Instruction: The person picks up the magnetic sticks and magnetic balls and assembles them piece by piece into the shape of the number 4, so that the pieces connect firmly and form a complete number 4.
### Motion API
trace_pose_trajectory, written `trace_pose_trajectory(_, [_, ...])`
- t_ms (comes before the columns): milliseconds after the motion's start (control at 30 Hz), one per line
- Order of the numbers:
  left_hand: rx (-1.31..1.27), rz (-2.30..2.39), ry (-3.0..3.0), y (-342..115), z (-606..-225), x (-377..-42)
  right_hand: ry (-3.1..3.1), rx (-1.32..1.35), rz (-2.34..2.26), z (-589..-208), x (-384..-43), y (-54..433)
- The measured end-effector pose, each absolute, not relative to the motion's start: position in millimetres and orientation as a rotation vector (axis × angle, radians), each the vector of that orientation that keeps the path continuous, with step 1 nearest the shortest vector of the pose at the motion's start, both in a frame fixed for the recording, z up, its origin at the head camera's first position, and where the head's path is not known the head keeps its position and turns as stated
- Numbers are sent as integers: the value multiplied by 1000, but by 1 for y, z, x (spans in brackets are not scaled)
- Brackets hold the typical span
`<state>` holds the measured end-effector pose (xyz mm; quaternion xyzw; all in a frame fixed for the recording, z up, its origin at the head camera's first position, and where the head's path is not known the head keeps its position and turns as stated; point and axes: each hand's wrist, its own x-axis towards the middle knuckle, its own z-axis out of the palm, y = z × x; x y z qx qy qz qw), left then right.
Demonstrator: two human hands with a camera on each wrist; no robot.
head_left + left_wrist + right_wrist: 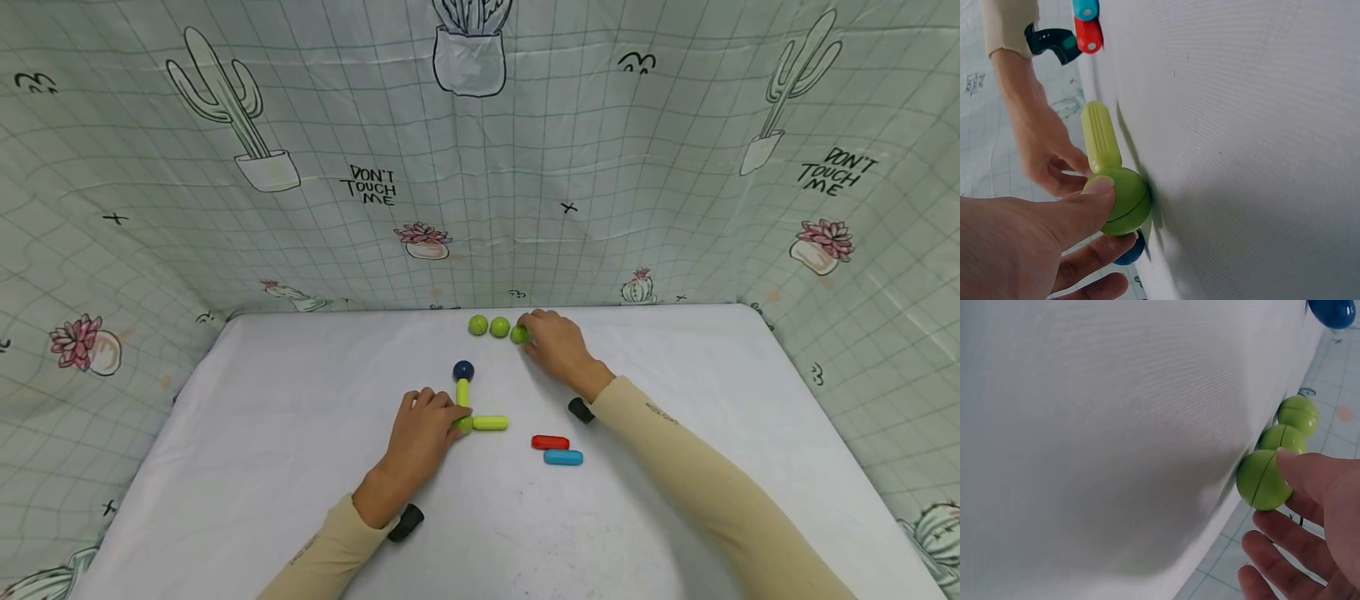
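Note:
At the middle of the table in the head view, my left hand (422,435) pinches a green ball (1127,199) between thumb and fingers. From this ball one yellow-green rod (491,422) points right. Another yellow-green rod (462,392) runs toward the back, with a dark blue ball (463,370) at its far end. Near the back edge my right hand (558,346) has its thumb and index finger on a loose green ball (1264,480), its other fingers spread. Two more green balls, a middle one (499,327) and a left one (477,325), lie in line beside it.
A red rod (551,442) and a light blue rod (563,457) lie side by side, right of the joined pieces. Dark wrist devices show under both sleeves, one at the left wrist (406,523). A printed cloth (495,183) hangs behind the white table (300,383).

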<state>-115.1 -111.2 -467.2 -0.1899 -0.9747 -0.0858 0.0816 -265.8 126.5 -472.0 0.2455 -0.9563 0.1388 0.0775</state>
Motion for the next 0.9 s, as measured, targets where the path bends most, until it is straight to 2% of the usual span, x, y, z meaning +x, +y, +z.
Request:
trace_pose_trajectory(367, [-568, -279, -2914, -111, -468, -115, -2909, 727, 478, -471, -260, 124])
trace_pose_trajectory(900, [-535, -316, -2950, -111, -470, -115, -2909, 891, 626, -469, -203, 141])
